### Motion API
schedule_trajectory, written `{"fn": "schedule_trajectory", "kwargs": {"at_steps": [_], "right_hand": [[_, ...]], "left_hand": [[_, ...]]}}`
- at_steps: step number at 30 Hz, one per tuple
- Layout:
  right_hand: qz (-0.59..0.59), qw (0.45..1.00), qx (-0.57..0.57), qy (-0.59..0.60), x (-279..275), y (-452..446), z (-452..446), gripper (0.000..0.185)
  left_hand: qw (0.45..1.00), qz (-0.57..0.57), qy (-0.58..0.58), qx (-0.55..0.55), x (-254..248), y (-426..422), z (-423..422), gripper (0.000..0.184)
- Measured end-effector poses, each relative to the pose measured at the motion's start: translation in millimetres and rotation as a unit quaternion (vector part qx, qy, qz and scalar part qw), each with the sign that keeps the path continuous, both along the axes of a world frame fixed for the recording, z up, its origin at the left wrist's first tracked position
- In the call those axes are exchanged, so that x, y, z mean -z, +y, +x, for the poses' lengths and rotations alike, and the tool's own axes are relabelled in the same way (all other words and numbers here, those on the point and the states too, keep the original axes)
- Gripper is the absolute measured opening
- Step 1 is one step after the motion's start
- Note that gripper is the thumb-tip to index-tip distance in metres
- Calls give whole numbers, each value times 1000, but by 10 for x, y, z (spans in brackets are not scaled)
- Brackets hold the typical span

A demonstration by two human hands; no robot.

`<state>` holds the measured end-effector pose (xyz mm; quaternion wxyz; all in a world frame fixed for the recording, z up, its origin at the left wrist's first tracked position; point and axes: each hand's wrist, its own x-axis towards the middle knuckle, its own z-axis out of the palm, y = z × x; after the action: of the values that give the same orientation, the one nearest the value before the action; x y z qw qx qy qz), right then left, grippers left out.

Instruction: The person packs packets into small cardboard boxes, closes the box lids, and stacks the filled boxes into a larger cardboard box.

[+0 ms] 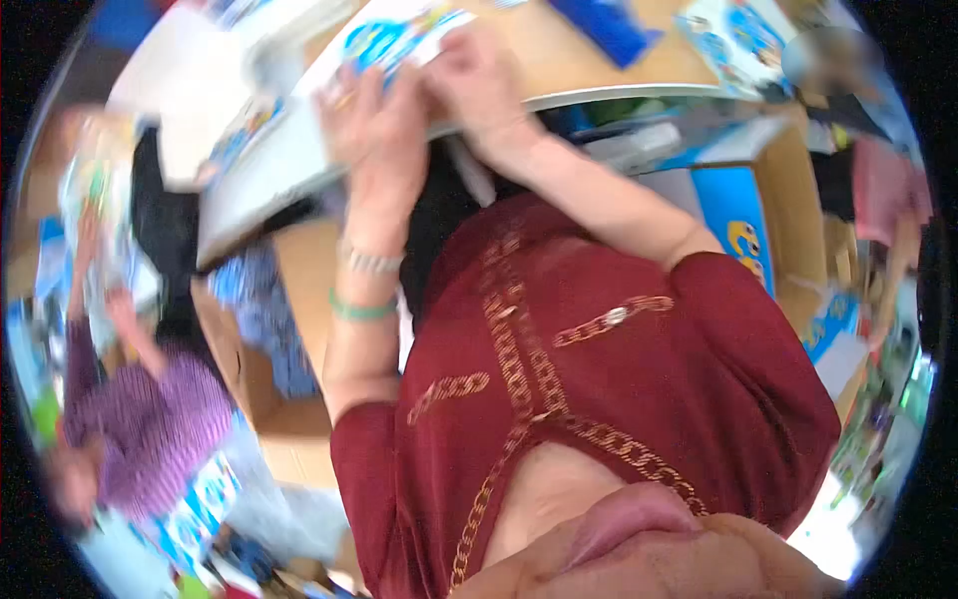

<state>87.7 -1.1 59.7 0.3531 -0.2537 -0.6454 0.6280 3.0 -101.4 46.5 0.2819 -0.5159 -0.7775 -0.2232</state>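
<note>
A white plastic packet with blue print (382, 42) lies at the table edge, its far part cut off by the frame. My left hand (377, 125), with a pale bracelet and a green band at the wrist, has its fingers bent over the packet's near edge. Close beside it, my right hand (474, 85) is closed, thumb and fingers pinched together at the packet's right side. Motion blur smears both sets of fingertips, and what lies between them is partly hidden.
The curved table edge (619, 92) runs in front of me, with a dark blue packet (611, 30) and another printed packet (733, 45) on top. Cardboard boxes stand at left (294, 444) and right (798, 200). A person in purple (165, 429) works at left; another person's pink sleeve (883, 190) is at right.
</note>
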Motion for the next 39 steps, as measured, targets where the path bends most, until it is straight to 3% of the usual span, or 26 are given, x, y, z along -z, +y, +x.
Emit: {"fn": "schedule_trajectory", "kwargs": {"at_steps": [1,2,3,5,6,7,9,15,21,22,24,27,32,34,35,36,37,38,39], "right_hand": [[21,1000,3,-23,-6,4,26,32],[-121,989,-63,53,49,-11,10,30],[-9,999,-18,29,13,1,54,30],[-38,997,-31,64,285,16,-11,30],[-100,988,-44,113,45,-11,89,30],[-31,997,-37,68,201,37,35,26],[-89,993,-60,58,117,72,69,20],[64,997,19,-45,222,213,56,27],[90,992,-69,-61,150,314,191,28],[105,990,-74,-57,199,343,213,28],[111,992,28,-59,211,440,255,27],[99,991,54,-72,73,646,320,28],[118,986,-38,-112,-55,831,21,39],[107,983,-142,-46,229,970,-186,42],[152,967,-204,-30,234,1044,-136,41],[193,948,-229,-106,98,1055,-144,40],[285,948,-140,-2,83,960,-107,40],[360,923,-122,-64,-122,884,11,40],[451,856,-135,-214,-290,847,59,41]], "left_hand": [[999,3,-25,21,-25,-12,16,29],[998,-48,-30,0,-142,-23,97,27],[999,20,-20,30,-91,-1,68,29],[998,14,-32,47,81,-36,-27,28],[995,-27,-85,49,-28,-56,-21,29],[997,-26,-71,32,-79,-30,22,30],[997,-23,-79,11,-78,3,30,30],[996,33,-67,-55,-101,153,119,28],[992,91,-20,-84,8,184,96,24],[993,80,-25,-86,-25,184,136,24],[994,77,-14,-80,-25,188,154,30],[995,62,-44,-67,-69,160,178,33],[994,15,-98,-55,-181,52,132,37],[946,133,-290,58,-108,-136,-20,42],[933,193,-304,9,-174,-162,49,47],[925,196,-321,-44,-291,-188,26,49],[848,253,-463,-55,-367,-170,70,50],[801,276,-530,26,110,-196,-212,45],[691,275,-665,68,-93,-217,-197,37]]}}
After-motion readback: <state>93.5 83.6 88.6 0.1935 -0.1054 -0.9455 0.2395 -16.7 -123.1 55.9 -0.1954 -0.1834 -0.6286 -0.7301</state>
